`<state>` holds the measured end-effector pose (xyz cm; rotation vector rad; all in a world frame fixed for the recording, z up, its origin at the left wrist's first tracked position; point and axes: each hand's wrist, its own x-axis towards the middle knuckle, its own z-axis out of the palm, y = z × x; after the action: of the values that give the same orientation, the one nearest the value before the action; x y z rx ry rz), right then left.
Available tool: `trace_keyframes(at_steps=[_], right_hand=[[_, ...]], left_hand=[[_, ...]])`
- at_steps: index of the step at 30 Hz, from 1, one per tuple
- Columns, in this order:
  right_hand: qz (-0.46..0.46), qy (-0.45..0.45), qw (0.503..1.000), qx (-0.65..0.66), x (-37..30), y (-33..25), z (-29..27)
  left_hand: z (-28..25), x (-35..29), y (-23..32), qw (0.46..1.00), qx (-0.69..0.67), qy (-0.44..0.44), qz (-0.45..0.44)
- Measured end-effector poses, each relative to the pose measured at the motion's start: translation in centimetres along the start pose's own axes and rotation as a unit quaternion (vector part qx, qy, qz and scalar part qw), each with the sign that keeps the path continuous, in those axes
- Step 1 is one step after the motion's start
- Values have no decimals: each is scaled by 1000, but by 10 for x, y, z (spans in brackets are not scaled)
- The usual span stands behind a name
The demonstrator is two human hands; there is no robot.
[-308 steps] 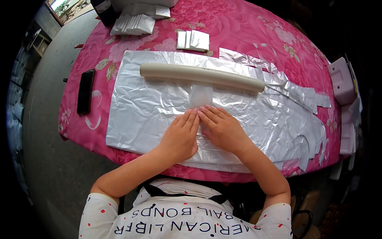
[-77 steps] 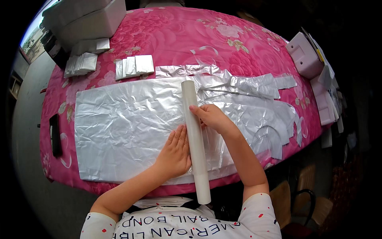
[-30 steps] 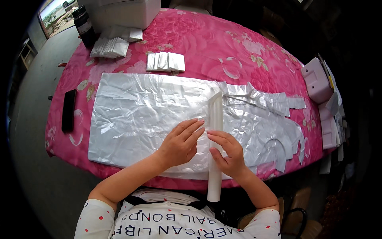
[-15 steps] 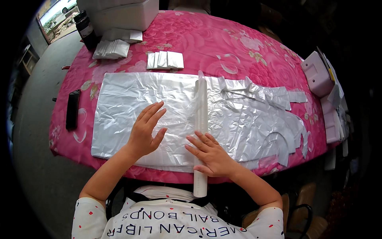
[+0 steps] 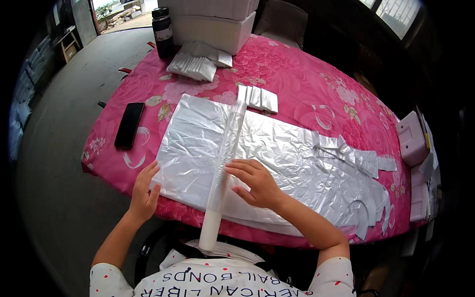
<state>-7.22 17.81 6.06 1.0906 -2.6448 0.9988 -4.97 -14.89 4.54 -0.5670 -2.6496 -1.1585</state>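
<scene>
A stack of silvery-white plastic bags lies spread flat across the table, with handle-like cut strips at its right end. Across the bags rests a long pale tube, tilted, its near end jutting past the table's front edge. Thin clear film covers most of the tube's length. My right hand is open, its fingertips at the tube's right side; whether they press on it I cannot tell. By the bags' near left corner, my left hand is open with its fingers stretched out, holding nothing.
A black phone lies at the left on the pink flowered tablecloth. Folded plastic packets sit behind the bags, with more packets near a dark bottle and white foam box. Another foam box stands far right.
The tube has moved left over the bags and now lies slanted, with film around more of it. My left hand has drawn back to the bags' left edge. The view has turned.
</scene>
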Motion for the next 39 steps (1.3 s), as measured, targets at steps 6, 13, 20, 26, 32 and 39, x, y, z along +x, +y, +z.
trace_keyframes(at_steps=[6,13,20,26,32,39], right_hand=[[-93,-138,979,-117,34,18,29],[-156,-130,975,-86,144,-12,101],[-22,168,984,56,179,-35,143],[172,276,876,357,147,-30,127],[216,120,676,694,119,-35,69],[278,239,754,545,86,-35,54]], left_hand=[[-19,-43,-7,996,-27,-4,-82],[-13,-59,15,965,-155,-19,-210],[-13,-42,25,936,-90,-138,-310],[-7,-51,23,781,-497,-119,-359],[10,-34,39,664,-630,-234,-327],[31,-13,71,776,-479,-169,-373]])
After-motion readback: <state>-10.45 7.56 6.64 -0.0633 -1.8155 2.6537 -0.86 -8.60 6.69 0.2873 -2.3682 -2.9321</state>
